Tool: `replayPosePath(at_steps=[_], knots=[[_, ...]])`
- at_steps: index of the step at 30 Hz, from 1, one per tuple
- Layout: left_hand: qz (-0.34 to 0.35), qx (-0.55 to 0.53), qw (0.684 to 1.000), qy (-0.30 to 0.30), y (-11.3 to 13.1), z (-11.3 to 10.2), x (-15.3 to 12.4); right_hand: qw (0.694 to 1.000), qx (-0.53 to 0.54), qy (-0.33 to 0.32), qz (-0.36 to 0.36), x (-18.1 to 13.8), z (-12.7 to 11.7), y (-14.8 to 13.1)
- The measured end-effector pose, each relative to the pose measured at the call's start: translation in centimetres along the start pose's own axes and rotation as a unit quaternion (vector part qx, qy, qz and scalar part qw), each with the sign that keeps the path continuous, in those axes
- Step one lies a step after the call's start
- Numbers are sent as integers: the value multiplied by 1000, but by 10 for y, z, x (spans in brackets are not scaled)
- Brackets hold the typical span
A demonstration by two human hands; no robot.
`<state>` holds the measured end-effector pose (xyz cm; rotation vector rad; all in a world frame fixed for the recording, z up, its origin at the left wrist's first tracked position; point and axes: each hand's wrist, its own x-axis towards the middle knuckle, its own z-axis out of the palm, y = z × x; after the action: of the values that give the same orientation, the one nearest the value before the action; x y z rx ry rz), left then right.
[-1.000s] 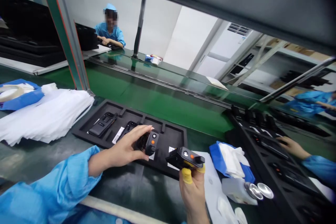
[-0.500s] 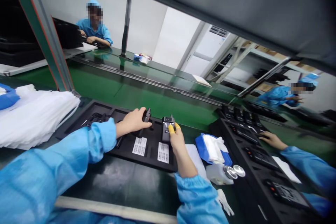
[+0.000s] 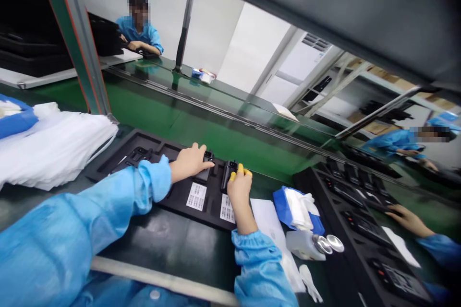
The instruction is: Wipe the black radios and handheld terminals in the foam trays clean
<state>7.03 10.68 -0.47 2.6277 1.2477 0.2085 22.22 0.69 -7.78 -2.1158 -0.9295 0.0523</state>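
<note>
Just under the left hand [image 3: 190, 162], the first black device [image 3: 202, 174], with upper part held between thumb and fingers, lower part inside a compartment of the black tray [image 3: 212, 205]. At the right hand [image 3: 240, 184], the second black device [image 3: 227, 175], gripped from the right side by fingers with yellow covers [image 3: 240, 170], at the neighbouring compartment of the same tray. Contact of this second device with the tray bottom: cannot tell. Between both hands, only a narrow gap, with the two devices apart.

Below the left hand, one label sheet [image 3: 196, 196] with small printed blocks, flat in the tray; just below the right hand, another label sheet [image 3: 226, 209], partly covered by the wrist. To the left of the left hand, in the same tray, a third black device [image 3: 139, 155], partly behind the blue sleeve [image 3: 118, 192]. Farther left, a pile of white sheets [image 3: 61, 146] on the dark counter [image 3: 173, 244].

To the right of the right hand, a long white sheet [image 3: 270, 220], then a blue container [image 3: 317, 224] with white cloths [image 3: 298, 207], and nearer, a pale bottle [image 3: 302, 244] with shiny metal top [image 3: 322, 244]. Well to the right, a co-worker's hand [image 3: 410, 220] near more black devices [image 3: 365, 225]. Beyond both hands, a green strip [image 3: 216, 134], and far behind, a person in blue [image 3: 139, 31].
</note>
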Motion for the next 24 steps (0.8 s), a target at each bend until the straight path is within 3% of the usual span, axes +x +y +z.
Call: replayPosePath(at_steps=[4,9,13,16,19,24], knots=[[-9,30,1000,5,-62,-27,-33,996,19,-31,-78,-31,-4,-19],[-84,89,992,-20,-122,-37,-74,976,52,-115,-178,-84,25,-60],[-139,106,984,-31,-135,-30,-88,960,-138,-162,-183,-106,52,-95],[-160,97,982,-39,-137,-27,-88,939,-219,-192,-184,-112,64,-108],[-174,80,981,-33,-137,-24,-88,935,-230,-205,-177,-115,70,-115],[-196,5,981,0,-136,-19,-90,953,-174,-191,-158,-118,75,-135]])
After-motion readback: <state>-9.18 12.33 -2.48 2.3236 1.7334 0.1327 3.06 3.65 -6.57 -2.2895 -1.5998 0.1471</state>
